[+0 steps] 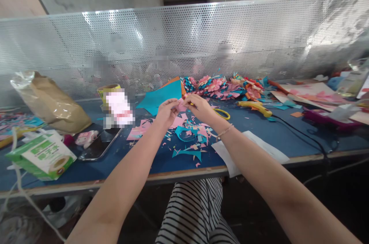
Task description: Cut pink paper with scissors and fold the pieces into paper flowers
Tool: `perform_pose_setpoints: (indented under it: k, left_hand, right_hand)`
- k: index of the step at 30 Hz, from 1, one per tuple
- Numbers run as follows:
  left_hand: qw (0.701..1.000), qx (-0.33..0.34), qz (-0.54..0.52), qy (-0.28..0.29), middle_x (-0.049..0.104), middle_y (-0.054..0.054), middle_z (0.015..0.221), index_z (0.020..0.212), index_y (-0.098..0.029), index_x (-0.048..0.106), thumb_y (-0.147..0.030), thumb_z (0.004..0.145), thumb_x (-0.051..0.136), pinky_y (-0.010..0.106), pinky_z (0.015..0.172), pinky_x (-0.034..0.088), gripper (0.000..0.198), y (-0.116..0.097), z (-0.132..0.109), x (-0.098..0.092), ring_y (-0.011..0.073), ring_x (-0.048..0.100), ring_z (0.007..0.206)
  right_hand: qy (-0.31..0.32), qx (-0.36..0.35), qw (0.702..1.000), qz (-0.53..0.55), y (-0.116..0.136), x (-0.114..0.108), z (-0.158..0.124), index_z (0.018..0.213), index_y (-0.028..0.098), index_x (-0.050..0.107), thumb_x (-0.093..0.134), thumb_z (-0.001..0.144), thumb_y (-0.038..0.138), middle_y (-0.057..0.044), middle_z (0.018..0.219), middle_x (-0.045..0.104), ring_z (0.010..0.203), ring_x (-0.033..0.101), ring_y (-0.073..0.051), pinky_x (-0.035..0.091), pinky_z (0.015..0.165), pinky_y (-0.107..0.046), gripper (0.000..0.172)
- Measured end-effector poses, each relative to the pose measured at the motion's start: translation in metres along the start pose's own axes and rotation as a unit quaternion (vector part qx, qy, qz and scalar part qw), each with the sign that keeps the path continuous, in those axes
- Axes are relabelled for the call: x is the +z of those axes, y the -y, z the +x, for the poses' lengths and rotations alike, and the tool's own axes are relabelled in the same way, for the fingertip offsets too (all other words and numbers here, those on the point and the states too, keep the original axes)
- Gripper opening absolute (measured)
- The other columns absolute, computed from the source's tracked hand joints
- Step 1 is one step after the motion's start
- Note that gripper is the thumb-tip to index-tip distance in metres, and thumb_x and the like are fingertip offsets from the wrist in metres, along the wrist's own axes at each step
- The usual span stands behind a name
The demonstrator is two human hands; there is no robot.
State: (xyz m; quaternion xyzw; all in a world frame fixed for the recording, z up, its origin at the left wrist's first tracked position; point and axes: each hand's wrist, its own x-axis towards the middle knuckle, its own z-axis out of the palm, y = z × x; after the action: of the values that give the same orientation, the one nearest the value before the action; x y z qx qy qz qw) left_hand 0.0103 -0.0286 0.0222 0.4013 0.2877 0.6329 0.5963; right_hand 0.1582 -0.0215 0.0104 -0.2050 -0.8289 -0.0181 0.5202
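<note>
Over the middle of the blue table, my left hand (167,112) and my right hand (198,106) meet with fingers pinched on a small piece of pink paper (182,105). Its exact shape is partly covered by my fingertips. Below my hands lie pink and blue paper scraps (188,134), including a curved blue offcut. Just behind them a stack of blue and orange paper sheets (158,96) rests at an angle. Yellow scissor handles (222,113) stick out beside my right wrist.
A heap of colourful paper flowers (213,86) lies along the perforated metal screen (178,32). A yellow glue gun (255,108) with a black cord is at right, near white paper (256,148). At left are a brown bag (54,102), a green-white box (43,155), a tablet (100,144).
</note>
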Motion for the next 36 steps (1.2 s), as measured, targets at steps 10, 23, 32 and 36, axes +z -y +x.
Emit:
perform_pose_setpoints:
  k: [10,23,32,36]
  left_hand:
    - [1.000,0.010,0.022,0.005,0.060,-0.002,0.054,0.064,-0.014,0.055,-0.005,0.052,0.068,0.021,0.054,0.045,0.019,0.0016,-0.0004,0.0009,0.0079,0.056,0.051]
    - [0.999,0.032,0.022,0.026,0.061,-0.001,0.058,0.066,-0.014,0.058,-0.009,0.053,0.071,0.021,0.054,0.045,0.020,0.0023,0.0009,-0.0009,0.0085,0.058,0.053]
    - [0.996,0.039,0.049,0.059,0.062,-0.002,0.060,0.069,-0.015,0.059,-0.014,0.050,0.075,0.022,0.053,0.046,0.025,0.0019,-0.0020,0.0014,0.0086,0.057,0.053]
    - [0.997,0.019,0.047,0.058,0.062,-0.002,0.061,0.069,-0.015,0.058,-0.013,0.050,0.075,0.022,0.053,0.046,0.025,0.0003,-0.0031,0.0021,0.0085,0.057,0.053]
  right_hand:
    - [0.005,0.052,0.999,0.008,0.0014,-0.0013,0.0006,0.078,0.017,0.056,0.048,0.082,0.018,-0.004,0.080,0.060,0.077,0.054,-0.014,0.041,0.069,-0.026,0.009]
    - [-0.002,0.175,0.976,0.130,-0.0003,0.0007,0.0020,0.078,0.017,0.057,0.053,0.077,0.024,0.000,0.071,0.059,0.065,0.052,-0.011,0.041,0.060,-0.024,0.008]
    - [-0.046,0.230,0.942,0.240,-0.0062,0.0059,0.0007,0.080,0.018,0.052,0.062,0.069,0.029,0.001,0.068,0.058,0.061,0.054,-0.011,0.045,0.059,-0.026,0.019]
    - [-0.054,0.232,0.940,0.244,-0.0047,0.0051,0.0005,0.080,0.018,0.052,0.064,0.067,0.030,0.000,0.070,0.059,0.064,0.056,-0.011,0.046,0.061,-0.026,0.021]
